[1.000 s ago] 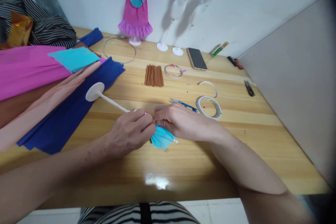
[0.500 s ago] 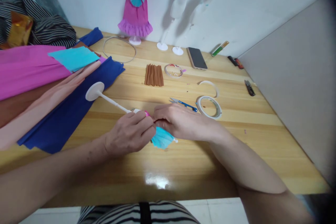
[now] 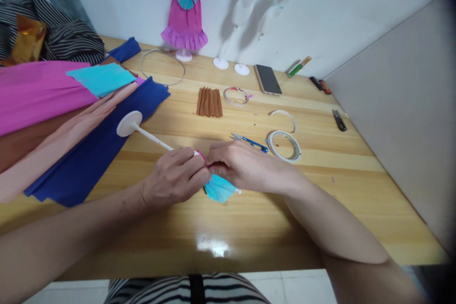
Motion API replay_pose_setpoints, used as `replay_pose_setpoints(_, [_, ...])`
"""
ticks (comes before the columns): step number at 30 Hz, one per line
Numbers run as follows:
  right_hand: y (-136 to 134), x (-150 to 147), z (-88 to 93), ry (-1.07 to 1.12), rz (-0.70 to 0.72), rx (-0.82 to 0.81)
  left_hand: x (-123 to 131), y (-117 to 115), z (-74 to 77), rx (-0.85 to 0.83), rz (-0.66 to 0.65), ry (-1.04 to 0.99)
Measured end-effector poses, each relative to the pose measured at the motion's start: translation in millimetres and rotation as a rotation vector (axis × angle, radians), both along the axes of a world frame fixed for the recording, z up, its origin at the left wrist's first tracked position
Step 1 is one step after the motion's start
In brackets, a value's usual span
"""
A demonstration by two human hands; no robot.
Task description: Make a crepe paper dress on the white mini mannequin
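And there was the left hand (image 3: 178,175), its grip clasped firmly around a white mannequin (image 3: 151,137) tipped on its side above the bench (image 3: 256,228)! The round base pointed away to the left, the thin stem ran down into the fist, and a sliver of pink band (image 3: 201,154) peeked out right by the knuckles. Up against it came the right hand (image 3: 237,164), fingers and thumb bunched over the mannequin's middle, fingertips hidden; whether that grip had hold of anything, you could not tell. Below, between the two hands, turquoise paper (image 3: 220,189) fanned out, with a small white tip just past its edge.

Just beyond the right hand lay the blue snips (image 3: 251,142), blades to the left, with a roll of white tape (image 3: 284,146) beside their handle and a curled strip (image 3: 287,118) behind. Farther back sat a pleated brown piece (image 3: 209,102), next to a patterned ring (image 3: 236,97), and then a phone (image 3: 268,80). Over on the left, what a spread of coloured sheets, the dark blue one (image 3: 107,147) nearest! And along the wall, a pink-skirted mannequin (image 3: 184,21) stood upright, turquoise rosette and all.
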State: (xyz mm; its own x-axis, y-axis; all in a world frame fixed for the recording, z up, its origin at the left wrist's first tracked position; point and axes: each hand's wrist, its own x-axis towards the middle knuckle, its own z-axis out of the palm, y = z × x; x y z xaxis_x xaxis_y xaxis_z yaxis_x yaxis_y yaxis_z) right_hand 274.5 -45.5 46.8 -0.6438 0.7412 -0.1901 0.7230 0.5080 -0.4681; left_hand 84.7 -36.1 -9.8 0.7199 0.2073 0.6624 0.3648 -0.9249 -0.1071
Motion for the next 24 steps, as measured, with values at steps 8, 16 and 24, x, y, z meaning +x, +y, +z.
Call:
replay_pose_setpoints(8, [0.8, -1.8, -9.9, 0.025, -0.064, -0.015, -3.1, -1.3, -1.9, -0.187, -0.039, -0.063])
replay_pose_setpoints(16, [3.2, -1.4, -7.6, 0.087, -0.050, -0.070, -18.4, -10.8, 6.6, -0.265, -0.048, 0.098])
replay_pose_setpoints(24, [3.1, -0.5, -7.9, 0.100, -0.055, -0.094, -20.7, -12.5, -3.3, -0.260, -0.045, 0.205])
